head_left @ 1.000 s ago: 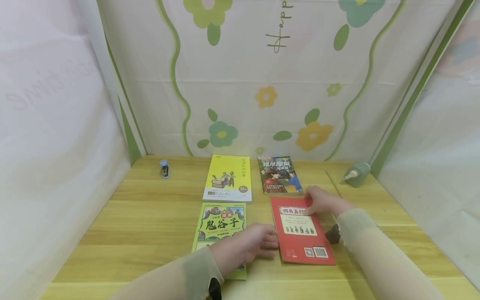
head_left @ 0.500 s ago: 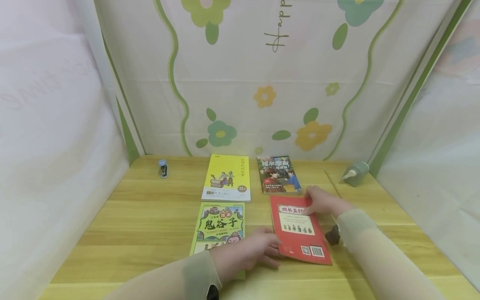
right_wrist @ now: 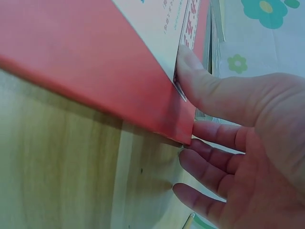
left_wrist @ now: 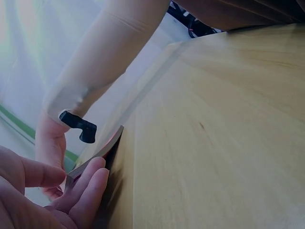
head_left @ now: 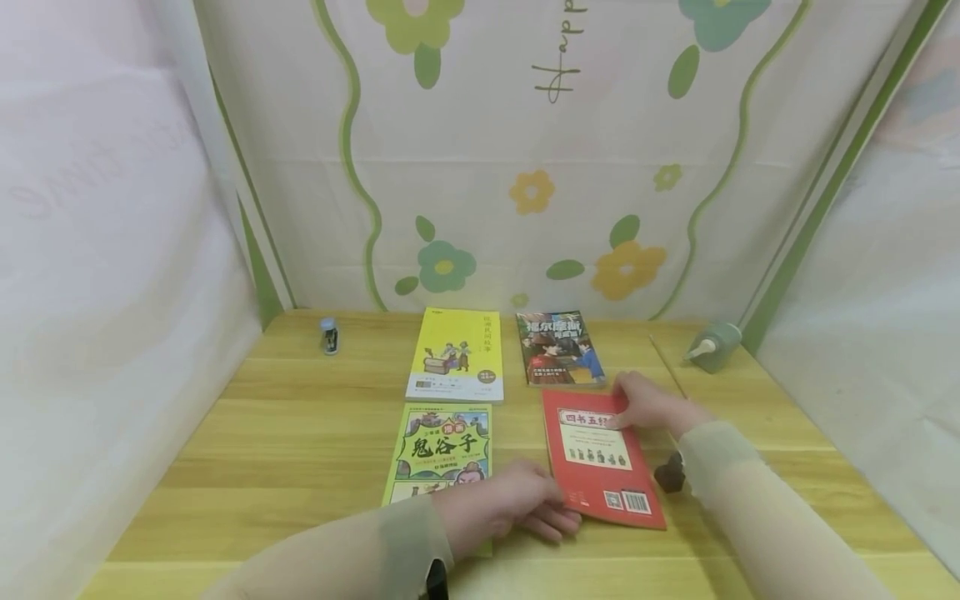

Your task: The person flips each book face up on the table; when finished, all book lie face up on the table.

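A red paperback book (head_left: 600,492) lies back cover up, right of centre, its near edge bowed. My left hand (head_left: 521,504) pinches its near left corner; in the left wrist view the thumb (left_wrist: 45,174) is above the book's edge and fingers (left_wrist: 90,191) are beneath it. That edge curves up off the table there. At the far right corner my right hand (head_left: 648,404) holds the same book. The right wrist view shows its thumb (right_wrist: 190,64) on the cover and the fingertips beside and below the corner. My left forearm partly covers a green comic book (head_left: 442,446).
A yellow book (head_left: 453,354) and a dark illustrated book (head_left: 558,348) lie at the back of the wooden table (head_left: 262,467). A grey-green bottle with a pointed nozzle (head_left: 716,348) and a thin stick (head_left: 666,362) are at right. A small blue-lidded jar (head_left: 329,336) stands far left.
My left hand has moved right onto the red book's near left corner and taken hold of it. The book's near edge has swung slightly left and bowed up. The right hand keeps its place.
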{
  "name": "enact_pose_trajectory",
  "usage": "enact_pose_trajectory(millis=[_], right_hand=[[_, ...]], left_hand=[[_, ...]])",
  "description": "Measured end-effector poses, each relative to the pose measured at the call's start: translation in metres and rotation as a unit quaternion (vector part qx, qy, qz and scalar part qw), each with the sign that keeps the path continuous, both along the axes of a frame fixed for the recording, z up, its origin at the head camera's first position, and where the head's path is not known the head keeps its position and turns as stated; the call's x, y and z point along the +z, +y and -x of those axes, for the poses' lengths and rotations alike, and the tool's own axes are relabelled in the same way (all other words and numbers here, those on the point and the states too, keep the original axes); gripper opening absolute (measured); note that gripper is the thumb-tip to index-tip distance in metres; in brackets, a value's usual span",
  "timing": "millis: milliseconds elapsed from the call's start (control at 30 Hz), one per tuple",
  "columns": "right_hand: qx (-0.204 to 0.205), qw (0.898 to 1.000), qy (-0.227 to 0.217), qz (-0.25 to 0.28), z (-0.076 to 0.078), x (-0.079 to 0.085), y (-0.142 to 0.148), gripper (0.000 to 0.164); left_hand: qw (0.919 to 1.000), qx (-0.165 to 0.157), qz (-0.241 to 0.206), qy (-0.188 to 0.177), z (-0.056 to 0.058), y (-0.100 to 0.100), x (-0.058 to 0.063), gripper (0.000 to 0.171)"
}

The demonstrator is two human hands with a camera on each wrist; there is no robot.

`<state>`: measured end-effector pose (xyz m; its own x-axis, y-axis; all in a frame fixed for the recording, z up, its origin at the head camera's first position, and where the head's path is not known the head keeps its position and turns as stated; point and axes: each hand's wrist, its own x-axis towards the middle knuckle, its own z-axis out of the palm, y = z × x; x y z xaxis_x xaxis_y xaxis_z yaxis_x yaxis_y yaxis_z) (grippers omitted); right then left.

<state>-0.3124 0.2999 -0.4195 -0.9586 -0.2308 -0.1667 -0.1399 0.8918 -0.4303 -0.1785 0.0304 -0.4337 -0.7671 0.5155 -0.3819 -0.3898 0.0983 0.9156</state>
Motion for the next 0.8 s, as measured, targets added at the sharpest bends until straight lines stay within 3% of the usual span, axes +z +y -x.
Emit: enact_pose_trajectory(millis=[233, 567, 800], right_hand=[[-0.012, 1.0, 0.004, 0.002, 0.0009, -0.0042, 0.0029, 0.059], [-0.019, 1.0, 0.009, 0.021, 0.0006, -0.0081, 0.002, 0.064], [-0.041, 0.998, 0.006, 0.054, -0.0018, -0.0091, 0.0037, 0.043]], left_hand=[[0.9997, -0.005, 0.022, 0.002, 0.0012, 0.003, -0.0028, 0.01], [0.9997, -0.012, 0.022, -0.005, 0.0019, 0.0034, -0.0028, 0.009], [0.9998, -0.014, 0.016, -0.004, 0.0013, 0.0025, -0.0062, 0.01]])
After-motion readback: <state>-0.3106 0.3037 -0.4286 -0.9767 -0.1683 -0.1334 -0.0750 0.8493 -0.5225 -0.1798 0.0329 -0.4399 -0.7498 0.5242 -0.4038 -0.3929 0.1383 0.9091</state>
